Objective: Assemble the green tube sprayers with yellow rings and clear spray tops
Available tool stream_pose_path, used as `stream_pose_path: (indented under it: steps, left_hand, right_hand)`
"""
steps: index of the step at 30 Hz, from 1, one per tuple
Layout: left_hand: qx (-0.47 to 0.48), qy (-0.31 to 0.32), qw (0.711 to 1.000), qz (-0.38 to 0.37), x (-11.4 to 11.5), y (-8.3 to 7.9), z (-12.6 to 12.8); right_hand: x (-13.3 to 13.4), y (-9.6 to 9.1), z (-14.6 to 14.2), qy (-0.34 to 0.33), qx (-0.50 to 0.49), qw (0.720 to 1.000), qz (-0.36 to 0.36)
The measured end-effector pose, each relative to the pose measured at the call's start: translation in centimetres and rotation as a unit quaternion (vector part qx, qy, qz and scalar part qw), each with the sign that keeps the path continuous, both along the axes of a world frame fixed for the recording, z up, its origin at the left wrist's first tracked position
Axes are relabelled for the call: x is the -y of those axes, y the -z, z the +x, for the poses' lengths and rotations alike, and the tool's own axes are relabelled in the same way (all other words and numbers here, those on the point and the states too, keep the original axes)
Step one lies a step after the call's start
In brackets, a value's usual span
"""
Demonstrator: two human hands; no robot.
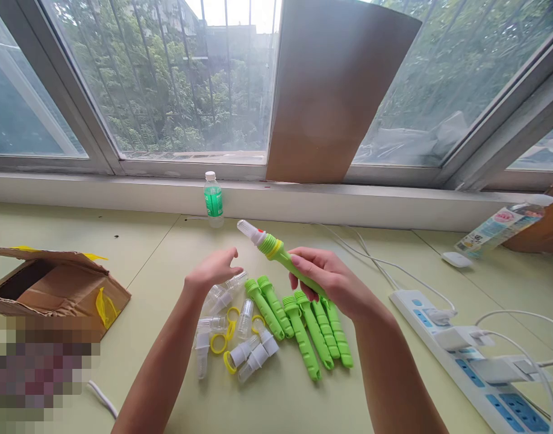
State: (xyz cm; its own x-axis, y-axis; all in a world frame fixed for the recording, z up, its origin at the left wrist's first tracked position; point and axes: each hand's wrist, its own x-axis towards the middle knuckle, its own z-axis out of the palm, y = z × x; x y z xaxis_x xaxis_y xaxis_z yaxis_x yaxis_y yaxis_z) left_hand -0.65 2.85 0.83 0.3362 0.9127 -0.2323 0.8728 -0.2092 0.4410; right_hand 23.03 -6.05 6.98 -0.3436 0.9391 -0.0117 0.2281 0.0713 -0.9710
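My right hand [324, 274] grips a green plastic handle [285, 259], held tilted above the table. Its threaded end carries a yellow ring [275, 249], a white insert with a red spot [259, 235] and a clear ribbed tip [246, 228]. Over the pile of clear parts hovers my left hand [214, 266], its thumb and finger apart with nothing seen between them. Below it lie several clear ribbed caps [244, 319], white-collared clear pieces [253, 361] and loose yellow rings [218, 344]. Several more green handles [303, 337] lie side by side under my right hand.
An opened cardboard box [68, 283] stands at the left beside a blurred patch. A green-labelled bottle [214, 202] is by the sill. On the right are a white power strip [466, 361] with plugs and cables, and a tilted clear bottle [500, 229].
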Motion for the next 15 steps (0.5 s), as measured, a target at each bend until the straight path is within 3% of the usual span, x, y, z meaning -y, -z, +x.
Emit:
stream_pose_path:
  steps: [7,15]
  left_hand:
    - [-0.025,0.017,1.0,-0.001,-0.2,0.9,0.5]
    - [-0.056,0.047,0.997,0.016,0.1,2.6,2.8]
  right_hand:
    - [-0.1,0.1,0.0,-0.001,-0.002,1.0,-0.001]
    - [-0.1,0.0,-0.1,0.001,-0.005,1.0,-0.002]
